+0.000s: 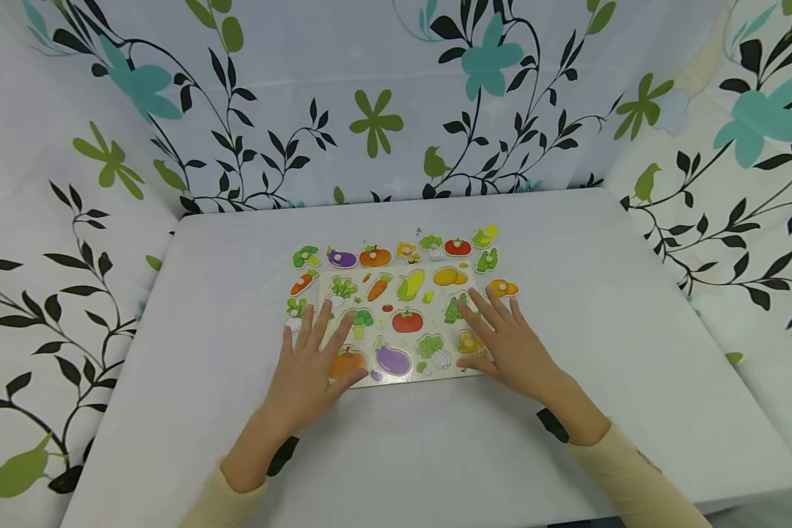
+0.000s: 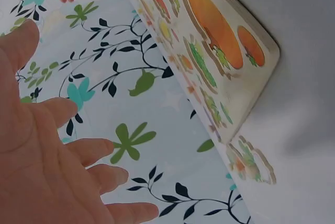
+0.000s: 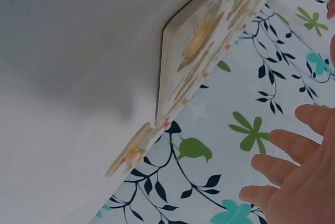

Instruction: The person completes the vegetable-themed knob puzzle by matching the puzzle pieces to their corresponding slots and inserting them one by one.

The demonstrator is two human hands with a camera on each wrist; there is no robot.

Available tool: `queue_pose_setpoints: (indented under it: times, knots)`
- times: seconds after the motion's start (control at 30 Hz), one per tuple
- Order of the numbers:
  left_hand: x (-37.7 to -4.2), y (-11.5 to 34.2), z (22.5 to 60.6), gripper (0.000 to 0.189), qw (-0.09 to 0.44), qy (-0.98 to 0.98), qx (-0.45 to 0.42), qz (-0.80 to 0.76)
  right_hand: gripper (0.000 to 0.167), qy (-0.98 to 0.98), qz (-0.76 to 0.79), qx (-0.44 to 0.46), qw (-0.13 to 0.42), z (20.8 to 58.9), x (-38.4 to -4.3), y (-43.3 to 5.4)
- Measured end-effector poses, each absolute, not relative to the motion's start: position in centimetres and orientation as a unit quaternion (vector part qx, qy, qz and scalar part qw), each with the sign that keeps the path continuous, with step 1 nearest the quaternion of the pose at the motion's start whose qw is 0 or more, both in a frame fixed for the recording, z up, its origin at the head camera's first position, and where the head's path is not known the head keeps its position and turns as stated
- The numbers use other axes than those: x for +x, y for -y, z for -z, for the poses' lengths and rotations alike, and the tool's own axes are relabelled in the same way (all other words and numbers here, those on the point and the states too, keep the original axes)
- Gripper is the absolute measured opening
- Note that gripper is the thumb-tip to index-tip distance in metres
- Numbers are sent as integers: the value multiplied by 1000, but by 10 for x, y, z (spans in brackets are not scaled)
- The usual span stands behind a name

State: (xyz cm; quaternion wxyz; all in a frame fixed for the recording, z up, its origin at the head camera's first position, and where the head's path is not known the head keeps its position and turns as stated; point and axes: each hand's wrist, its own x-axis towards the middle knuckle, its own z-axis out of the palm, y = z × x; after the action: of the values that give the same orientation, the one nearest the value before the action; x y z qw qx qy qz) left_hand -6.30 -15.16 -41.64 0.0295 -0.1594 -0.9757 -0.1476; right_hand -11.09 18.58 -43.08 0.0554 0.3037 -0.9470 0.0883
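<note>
A wooden vegetable puzzle board (image 1: 374, 338) lies flat on the table, with printed vegetables in its recesses. My left hand (image 1: 309, 374) is held over its left end, fingers spread, near the pumpkin picture (image 1: 347, 363). Above the right end is my right hand (image 1: 511, 350), also with spread fingers. Both wrist views show the left palm (image 2: 42, 161) and the right palm (image 3: 306, 174) raised off the board, holding nothing. Knobbed pieces line the board's back and sides, among them an eggplant (image 1: 342, 257), a pumpkin (image 1: 375, 256), a tomato (image 1: 458, 247) and a carrot (image 1: 303, 282).
The white-covered table (image 1: 224, 293) extends around the board on every side. A cloth with leaf and flower prints (image 1: 376, 95) hangs behind it. Further loose pieces include broccoli (image 1: 306, 256), corn (image 1: 485, 235) and a yellow-orange potato-like piece (image 1: 502, 287) beside my right hand.
</note>
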Motion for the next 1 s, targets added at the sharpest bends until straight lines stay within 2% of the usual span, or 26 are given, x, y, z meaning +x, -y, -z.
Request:
queue_pose_setpoints:
  times: [0.37, 0.57, 0.8, 1.0]
  knots:
    - [-72, 193, 437, 87, -42, 975, -102, 192, 69, 936, -174, 277, 132, 437, -138, -208]
    - [-75, 203, 448, 89, -60, 974, -96, 197, 59, 939, -201, 229, 159, 442, -163, -224]
    - [-75, 203, 457, 84, -86, 973, -91, 196, 48, 954, -221, 157, 129, 446, -190, -236]
    - [-73, 202, 459, 81, -120, 964, -74, 224, 43, 964, -229, 122, 57, 449, -205, -238]
